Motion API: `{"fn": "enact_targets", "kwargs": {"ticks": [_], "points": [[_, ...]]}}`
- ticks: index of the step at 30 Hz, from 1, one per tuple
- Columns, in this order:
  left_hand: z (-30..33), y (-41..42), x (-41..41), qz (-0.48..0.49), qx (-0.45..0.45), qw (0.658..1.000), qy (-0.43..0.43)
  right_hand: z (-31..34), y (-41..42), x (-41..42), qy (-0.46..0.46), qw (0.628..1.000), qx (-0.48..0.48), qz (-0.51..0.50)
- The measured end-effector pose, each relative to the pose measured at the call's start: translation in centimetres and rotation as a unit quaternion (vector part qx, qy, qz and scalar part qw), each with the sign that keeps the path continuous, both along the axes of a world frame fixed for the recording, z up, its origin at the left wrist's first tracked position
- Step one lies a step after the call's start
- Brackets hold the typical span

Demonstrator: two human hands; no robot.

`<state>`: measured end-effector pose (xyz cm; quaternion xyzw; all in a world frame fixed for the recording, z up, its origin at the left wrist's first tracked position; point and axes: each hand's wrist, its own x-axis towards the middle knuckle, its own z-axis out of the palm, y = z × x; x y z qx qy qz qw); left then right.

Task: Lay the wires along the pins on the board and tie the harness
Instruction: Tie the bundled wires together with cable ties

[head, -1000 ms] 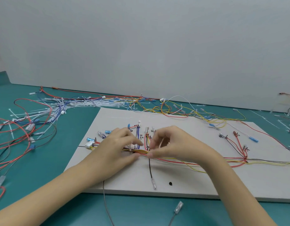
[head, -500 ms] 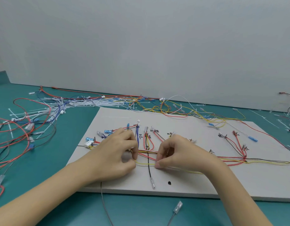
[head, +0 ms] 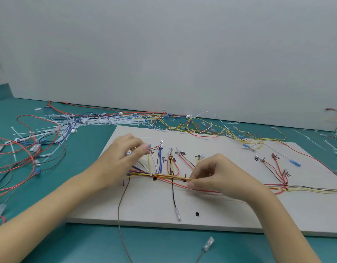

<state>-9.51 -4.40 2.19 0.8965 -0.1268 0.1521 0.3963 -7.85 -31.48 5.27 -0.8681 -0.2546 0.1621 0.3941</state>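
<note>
A white board (head: 230, 215) lies on the green table. A bundle of red, yellow and black wires (head: 169, 176) runs left to right across it, with branches rising to labelled pins. My right hand (head: 218, 177) pinches the bundle near the board's middle between thumb and fingers. Up at the board's left, my left hand (head: 124, 158) has its fingers curled round thin wire ends beside a blue terminal. A black wire with a clear terminal (head: 177, 217) hangs toward the front edge.
Loose red, black and blue wires (head: 27, 154) sprawl on the table at left. White cable ties (head: 91, 121) lie heaped behind the board's left corner, with yellow and red wires (head: 220, 130) behind it. A grey wire with a clear terminal (head: 208, 243) lies in front.
My left hand has lifted off the bundle and moved up and left to the branch ends. My right hand has slid right along the bundle, still pinching it.
</note>
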Motion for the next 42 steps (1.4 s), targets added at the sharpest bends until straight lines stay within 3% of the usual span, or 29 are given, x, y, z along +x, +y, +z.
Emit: {"fn": "enact_targets", "kwargs": {"ticks": [4, 9, 14, 17, 22, 26, 34, 38, 42], "points": [[-0.6, 2.0, 2.4, 0.078, 0.053, 0.996, 0.0, 1.2, -2.3, -0.2, 0.081, 0.996, -0.039, 0.024], [-1.4, 3.8, 6.0, 0.124, 0.183, 0.975, 0.003, 1.4, -2.4, -0.7, 0.166, 0.982, -0.015, 0.084], [-1.4, 3.9, 8.8, 0.143, 0.207, 0.967, 0.038, 1.1, -3.0, 0.0, 0.106, 0.989, -0.105, -0.006], [-1.1, 3.8, 9.1, 0.147, 0.189, 0.971, 0.017, 1.5, -4.5, 0.2, 0.071, 0.993, -0.094, -0.028], [-1.1, 3.7, 9.3, 0.141, 0.256, 0.956, 0.038, 1.9, -3.7, -0.5, 0.153, 0.98, 0.031, 0.122], [-0.7, 3.5, 10.0, 0.141, 0.341, 0.926, 0.08, 0.6, -0.3, -1.5, 0.176, 0.965, 0.007, 0.194], [0.2, 4.0, 9.8, 0.11, 0.243, 0.957, 0.117, -0.5, 0.8, -1.0, 0.104, 0.992, 0.066, 0.009], [0.2, 3.4, 10.1, 0.115, 0.315, 0.93, 0.15, -1.4, 2.0, -1.4, 0.089, 0.995, 0.035, 0.033], [0.1, 2.7, 10.0, 0.118, 0.408, 0.89, 0.164, -1.6, 2.4, -0.8, 0.015, 0.993, 0.092, -0.066]]}}
